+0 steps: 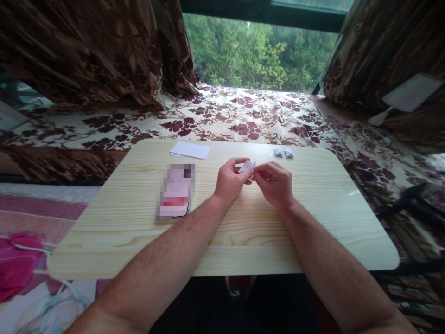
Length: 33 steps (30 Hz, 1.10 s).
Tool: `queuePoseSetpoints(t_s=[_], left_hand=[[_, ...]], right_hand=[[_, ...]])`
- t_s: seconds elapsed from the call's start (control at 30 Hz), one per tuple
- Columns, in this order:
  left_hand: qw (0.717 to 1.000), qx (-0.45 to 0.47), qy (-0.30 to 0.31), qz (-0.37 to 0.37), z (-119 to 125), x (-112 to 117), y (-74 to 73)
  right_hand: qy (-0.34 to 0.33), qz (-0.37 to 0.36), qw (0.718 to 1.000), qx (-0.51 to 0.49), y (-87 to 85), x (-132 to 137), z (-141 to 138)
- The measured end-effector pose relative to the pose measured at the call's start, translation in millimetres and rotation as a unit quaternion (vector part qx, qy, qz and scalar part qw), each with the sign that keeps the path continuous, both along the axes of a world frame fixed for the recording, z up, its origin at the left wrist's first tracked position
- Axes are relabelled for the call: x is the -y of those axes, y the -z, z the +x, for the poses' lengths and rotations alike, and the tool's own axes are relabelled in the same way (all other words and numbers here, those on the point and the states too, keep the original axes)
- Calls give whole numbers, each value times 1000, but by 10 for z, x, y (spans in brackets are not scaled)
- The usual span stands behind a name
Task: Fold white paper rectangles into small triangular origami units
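Above the middle of the wooden table [243,232], a small folded piece of white paper [247,166] is held between both hands. My left hand [231,176] grips its left side between thumb and fingers. My right hand [276,181] pinches the paper's right edge with thumb and forefinger. Just beyond my right hand stand two small folded paper shapes [284,153], pale and pointed, side by side. A stack of white paper sheets [190,150] lies at the table's far left. The exact folds in the held paper are too small to make out.
Left of my left arm lies a phone [176,190], its screen blurred out. A flowered cloth [243,116] covers the ledge behind the table, below a window. White cables [66,292] and a pink cloth [19,264] are at lower left. A dark metal frame [417,208] stands at right.
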<state>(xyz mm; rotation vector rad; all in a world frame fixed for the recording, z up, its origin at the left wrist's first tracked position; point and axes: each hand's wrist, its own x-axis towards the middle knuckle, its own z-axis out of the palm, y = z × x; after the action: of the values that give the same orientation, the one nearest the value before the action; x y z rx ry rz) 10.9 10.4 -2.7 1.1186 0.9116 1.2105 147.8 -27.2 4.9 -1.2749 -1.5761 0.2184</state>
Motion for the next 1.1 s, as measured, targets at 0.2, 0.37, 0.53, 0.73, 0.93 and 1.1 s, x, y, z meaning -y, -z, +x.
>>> queuePoseSetpoints(t_s=[0.2, 0.37, 0.53, 0.73, 0.93, 1.1], left_hand=[[1000, 13, -1, -23, -6, -9, -15], [999, 19, 3, -27, -27, -12, -30], [998, 34, 13, -52, -48, -11, -60], [996, 57, 24, -68, -57, -18, -82], [992, 81, 42, -82, -70, -23, -95], [989, 90, 62, -100, -88, -25, -99]], right_hand=[[-44, 5, 998, 44, -13, 0, 65], [-79, 20, 993, 81, -45, 24, 104], [-97, 36, 989, 107, -56, 27, 120], [-102, 42, 984, 143, -57, 25, 133], [-108, 50, 982, 147, -75, 32, 124], [-114, 40, 983, 139, -89, 40, 128]])
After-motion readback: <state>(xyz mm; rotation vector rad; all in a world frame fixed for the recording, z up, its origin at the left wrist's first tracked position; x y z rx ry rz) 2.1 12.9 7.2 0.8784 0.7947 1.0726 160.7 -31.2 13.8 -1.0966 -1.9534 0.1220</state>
